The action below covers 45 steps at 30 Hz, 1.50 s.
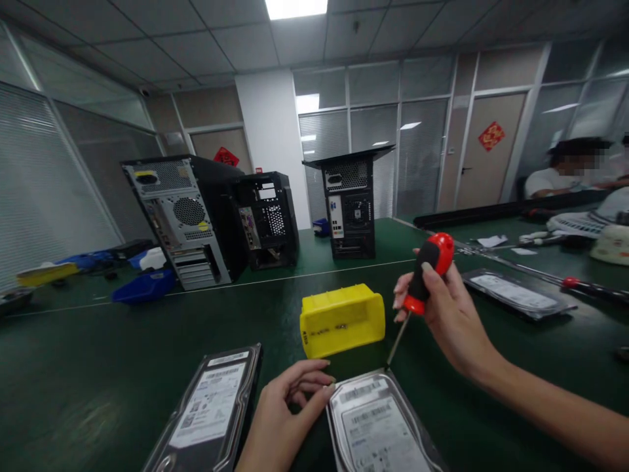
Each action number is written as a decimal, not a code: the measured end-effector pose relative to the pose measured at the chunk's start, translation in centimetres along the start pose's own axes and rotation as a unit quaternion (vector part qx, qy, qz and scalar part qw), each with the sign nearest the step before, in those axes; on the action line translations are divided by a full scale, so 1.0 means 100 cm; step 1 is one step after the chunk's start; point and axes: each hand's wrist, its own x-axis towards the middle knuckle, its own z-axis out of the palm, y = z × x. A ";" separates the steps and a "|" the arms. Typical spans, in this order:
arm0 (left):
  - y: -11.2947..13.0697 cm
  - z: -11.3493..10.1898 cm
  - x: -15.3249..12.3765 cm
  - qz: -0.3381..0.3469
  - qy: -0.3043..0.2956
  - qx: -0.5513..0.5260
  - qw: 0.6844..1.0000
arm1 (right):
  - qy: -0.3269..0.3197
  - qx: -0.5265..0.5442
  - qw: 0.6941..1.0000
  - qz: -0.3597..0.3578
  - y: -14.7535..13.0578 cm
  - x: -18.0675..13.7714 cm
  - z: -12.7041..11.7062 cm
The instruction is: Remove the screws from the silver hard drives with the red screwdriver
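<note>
My right hand [449, 308] is closed around the red and black handle of a screwdriver [426, 270]. Its thin shaft slants down to the far corner of a hard drive [378, 426] lying at the bottom centre of the green table. My left hand [285, 413] rests at that drive's left edge, fingers curled with the tips touching its corner. A second hard drive [211, 410] lies to the left of my left hand. Just behind both hands stands a yellow plastic bin [341, 320].
Three opened computer cases [184, 219] [268, 219] [350, 200] stand at the back of the table [98, 367]. Blue and yellow bins [142, 287] lie at the left. A third drive [515, 293] and another screwdriver [590, 286] lie at the right, where another person [570, 172] sits.
</note>
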 end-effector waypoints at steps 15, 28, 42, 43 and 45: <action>0.054 0.028 0.022 0.075 -0.185 0.143 0.969 | 0.029 0.044 0.998 -0.030 -0.014 -0.004 0.014; 0.044 0.035 0.043 0.074 -0.306 0.161 0.935 | 0.062 0.070 0.996 -0.011 -0.020 -0.022 0.010; 0.046 0.033 0.038 0.062 -0.313 0.173 0.932 | 0.173 0.051 0.964 0.196 -0.029 -0.081 -0.058; 0.045 0.034 0.038 0.064 -0.320 0.170 0.930 | 0.167 0.032 0.964 0.206 -0.028 -0.081 -0.058; 0.043 0.034 0.036 0.073 -0.332 0.160 0.927 | 0.155 -0.007 0.963 0.221 -0.027 -0.082 -0.057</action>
